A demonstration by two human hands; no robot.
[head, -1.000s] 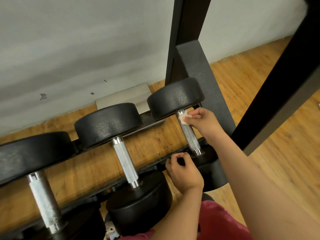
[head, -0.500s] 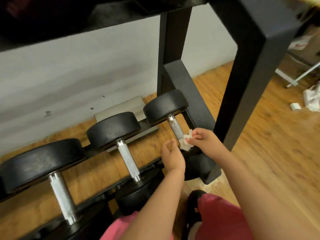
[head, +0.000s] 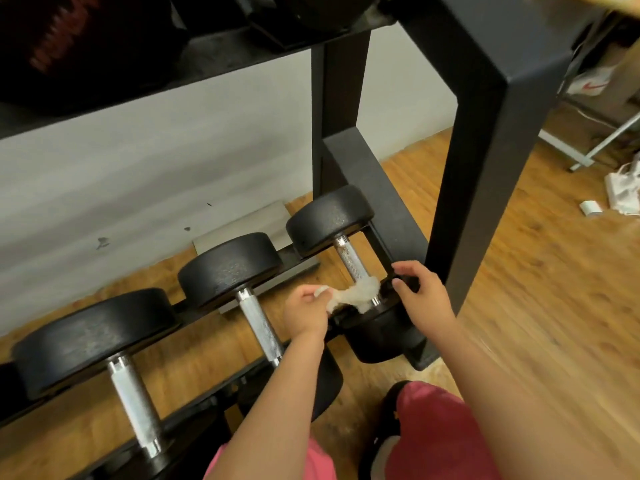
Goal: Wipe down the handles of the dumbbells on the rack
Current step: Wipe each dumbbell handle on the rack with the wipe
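Against the rightmost dumbbell handle, the left hand pinches a wipe, the right hand slack alongside.

This looks like a small gym or a workout room, possibly in a home. A heavy black steel rack fills the frame, and its lower tier holds a row of three black round-headed dumbbells with knurled chrome handles. More dark weights sit on the tier above, along the top edge. The rack stands on a wood plank floor against a plain white wall that is scuffed in places. At the far right lie a white bag with a red logo, a white metal frame and a small white roll, more like a lived-in room than a commercial club.
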